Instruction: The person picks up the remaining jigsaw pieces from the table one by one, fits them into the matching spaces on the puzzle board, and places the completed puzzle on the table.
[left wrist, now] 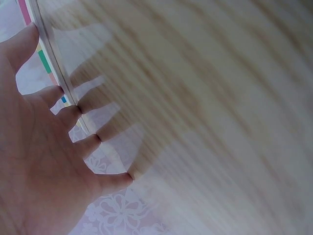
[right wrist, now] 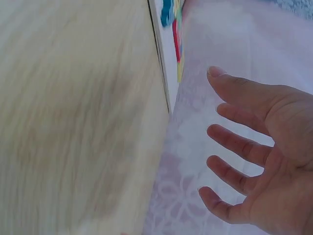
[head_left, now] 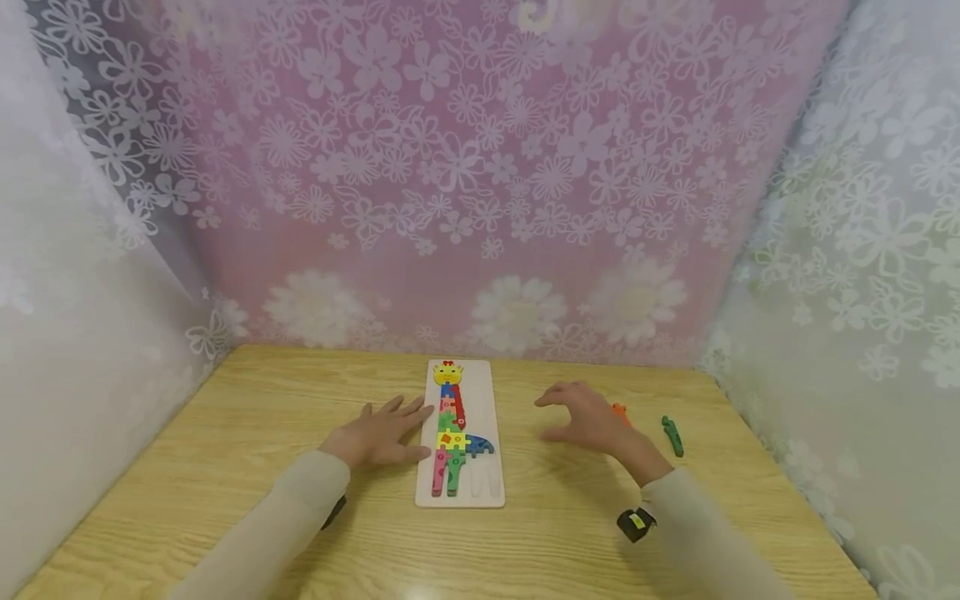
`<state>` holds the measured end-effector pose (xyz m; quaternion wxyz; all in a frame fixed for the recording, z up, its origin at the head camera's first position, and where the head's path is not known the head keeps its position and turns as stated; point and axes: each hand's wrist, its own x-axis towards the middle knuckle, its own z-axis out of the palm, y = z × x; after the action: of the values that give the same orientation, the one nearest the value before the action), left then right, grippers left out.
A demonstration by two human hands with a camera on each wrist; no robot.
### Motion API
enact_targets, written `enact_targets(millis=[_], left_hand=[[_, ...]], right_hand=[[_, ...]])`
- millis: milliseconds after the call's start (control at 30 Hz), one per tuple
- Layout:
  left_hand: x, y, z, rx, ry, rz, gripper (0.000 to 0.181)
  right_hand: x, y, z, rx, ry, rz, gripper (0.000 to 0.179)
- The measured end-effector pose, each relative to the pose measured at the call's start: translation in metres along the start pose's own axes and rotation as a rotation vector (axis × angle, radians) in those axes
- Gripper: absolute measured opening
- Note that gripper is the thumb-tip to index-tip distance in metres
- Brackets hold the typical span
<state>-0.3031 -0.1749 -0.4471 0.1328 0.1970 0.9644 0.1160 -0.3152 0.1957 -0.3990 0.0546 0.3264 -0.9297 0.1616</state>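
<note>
A pale wooden puzzle board (head_left: 480,400) lies on the table, filled with a colourful giraffe puzzle (head_left: 452,440). Its yellow head is at the far end, with a blue piece (head_left: 480,445) jutting out to the right. Two pale leg-shaped recesses show at the lower right. My left hand (head_left: 382,433) rests flat with spread fingers, fingertips right at the board's left edge. My right hand (head_left: 588,421) hovers right of the board, fingers loosely bent and nothing between them. An orange puzzle piece (head_left: 619,412) is partly hidden behind it; a green puzzle piece (head_left: 672,436) lies farther right.
The wooden table (head_left: 247,417) meets a pink flowered curtain (head_left: 487,208) at the back. Pale flowered cloth (head_left: 885,250) hangs on the right, and a pale wall covering (head_left: 90,350) stands on the left. A black wrist device (head_left: 636,524) sits beneath the right sleeve.
</note>
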Motion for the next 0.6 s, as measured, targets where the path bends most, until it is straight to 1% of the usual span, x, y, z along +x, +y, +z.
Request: enact_targets(millis=[100,267,467,600], left_hand=[[0.0,0.0,0.0,-0.002,0.003,0.001,0.083],[0.0,-0.001,0.001,-0.01,0.005,-0.004,0.083],[0.0,-0.001,0.002,-0.007,0.01,-0.004,0.083],[0.001,-0.001,0.002,0.001,0.015,-0.004,0.083]], right_hand=[[-0.002,0.015,-0.007,-0.017,0.001,-0.012,0.043],[-0.01,0.043,-0.014,-0.009,-0.022,0.004,0.042],[-0.018,0.072,-0.018,0.024,-0.034,0.048,0.041],[-0.022,0.085,-0.018,-0.032,-0.052,0.063,0.04]])
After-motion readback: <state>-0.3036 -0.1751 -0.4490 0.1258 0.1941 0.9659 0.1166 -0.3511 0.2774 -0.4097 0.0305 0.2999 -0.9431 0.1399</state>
